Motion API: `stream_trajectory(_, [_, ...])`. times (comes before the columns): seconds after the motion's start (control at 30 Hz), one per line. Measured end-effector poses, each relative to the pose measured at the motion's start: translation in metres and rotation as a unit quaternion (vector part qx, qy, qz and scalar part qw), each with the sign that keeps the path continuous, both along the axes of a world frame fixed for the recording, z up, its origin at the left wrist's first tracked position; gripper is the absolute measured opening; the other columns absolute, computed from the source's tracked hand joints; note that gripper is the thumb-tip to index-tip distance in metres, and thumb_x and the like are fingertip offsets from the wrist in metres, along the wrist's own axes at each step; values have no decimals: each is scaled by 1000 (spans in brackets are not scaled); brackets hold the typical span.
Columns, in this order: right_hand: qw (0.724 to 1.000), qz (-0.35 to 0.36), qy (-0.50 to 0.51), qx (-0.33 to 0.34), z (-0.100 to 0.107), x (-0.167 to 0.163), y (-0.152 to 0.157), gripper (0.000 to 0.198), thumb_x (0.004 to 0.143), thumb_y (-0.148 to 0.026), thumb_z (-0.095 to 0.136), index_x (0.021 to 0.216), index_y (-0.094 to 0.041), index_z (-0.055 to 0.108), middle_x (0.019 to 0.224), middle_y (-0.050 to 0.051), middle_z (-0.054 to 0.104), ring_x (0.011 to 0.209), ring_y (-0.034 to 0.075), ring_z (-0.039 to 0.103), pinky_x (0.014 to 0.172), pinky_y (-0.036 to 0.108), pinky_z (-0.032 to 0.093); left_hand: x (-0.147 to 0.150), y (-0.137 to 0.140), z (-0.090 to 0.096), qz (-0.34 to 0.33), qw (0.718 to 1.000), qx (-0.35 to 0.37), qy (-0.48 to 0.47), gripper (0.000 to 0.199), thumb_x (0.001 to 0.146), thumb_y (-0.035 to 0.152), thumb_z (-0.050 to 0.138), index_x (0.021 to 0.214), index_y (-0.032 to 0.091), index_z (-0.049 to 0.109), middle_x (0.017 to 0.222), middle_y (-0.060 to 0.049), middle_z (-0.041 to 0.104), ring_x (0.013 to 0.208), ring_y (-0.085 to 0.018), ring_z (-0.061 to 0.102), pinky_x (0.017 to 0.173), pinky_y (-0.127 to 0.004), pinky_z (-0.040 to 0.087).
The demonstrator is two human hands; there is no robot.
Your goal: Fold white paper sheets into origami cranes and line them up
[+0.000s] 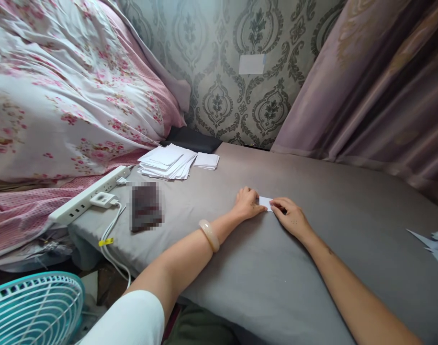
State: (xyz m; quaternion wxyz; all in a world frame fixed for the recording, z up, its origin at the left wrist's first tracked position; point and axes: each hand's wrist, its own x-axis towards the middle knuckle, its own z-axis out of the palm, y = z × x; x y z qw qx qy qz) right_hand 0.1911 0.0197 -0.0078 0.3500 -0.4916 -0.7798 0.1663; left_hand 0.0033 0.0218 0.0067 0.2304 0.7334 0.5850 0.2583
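A small white piece of paper [265,203] lies low over the grey cloth between my hands. My left hand [246,203], with a pale bangle [209,235] on its forearm, has its fingers curled at the paper's left edge. At the right edge, the thumb and fingertips of my right hand [289,216] pinch the same paper. Part of each edge is hidden by fingers. Farther back on the left is a stack of white paper sheets [166,160], with a smaller stack of white paper [207,161] beside it.
Left of my arm are a blurred dark rectangular object [146,207] and a white power strip [91,194] with cables. A teal fan [35,309] stands at the lower left. Cut paper pieces [436,247] lie far right. Floral fabric [78,86] and a curtain [362,86] flank the wall.
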Motion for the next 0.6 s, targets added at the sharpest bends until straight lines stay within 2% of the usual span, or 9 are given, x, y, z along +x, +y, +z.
stream_trajectory(0.17, [999,-20,25,3,-4,0,2,34,77,-36,62,107,-18,64,107,10,62,80,19,63,79,39,55,0,3,3,1,999,-19,-27,42,71,40,73,106,18,64,117,-10,54,117,-27,47,100,-37,38])
stream_trajectory(0.37, [998,-27,32,46,-5,-2,1,49,75,-38,66,120,-20,59,119,12,55,87,20,62,73,37,57,3,0,9,-10,998,-14,-67,19,75,29,68,90,17,69,104,-9,60,106,-26,54,96,-39,40])
stream_trajectory(0.5, [990,-33,36,129,-2,-2,3,34,76,-40,67,104,-21,68,112,11,58,98,23,60,73,36,55,5,-6,16,-40,993,20,-112,13,77,24,63,88,19,68,96,-4,62,95,-19,57,89,-32,44])
stream_trajectory(0.6, [982,-38,47,178,2,-2,3,19,79,-39,66,86,-22,71,102,9,61,94,22,61,78,37,53,5,-8,20,-53,986,36,-155,14,75,19,61,87,19,67,100,-5,62,96,-19,56,88,-31,44])
